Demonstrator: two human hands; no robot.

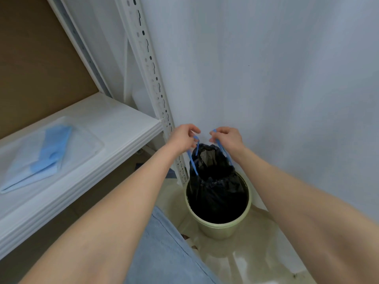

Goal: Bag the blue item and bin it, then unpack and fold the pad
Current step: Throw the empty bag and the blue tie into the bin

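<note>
The black bag point(215, 187) sits in the bin point(217, 229), its blue drawstrings point(193, 161) pinched by the left hand point(183, 138) and the right hand point(228, 138).

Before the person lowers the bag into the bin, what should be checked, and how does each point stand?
1. Left hand grips a blue drawstring: ok.
2. Right hand grips the other drawstring: ok.
3. Black bag lined up with the bin: ok, its lower part sits inside the rim.
4. Bag mouth drawn closed: not ok, an opening shows between the drawstrings.
5. Blue item inside the bag: cannot tell, the bag is opaque.
6. Pad ready on the shelf: ok, it lies in a clear wrapper.
</note>
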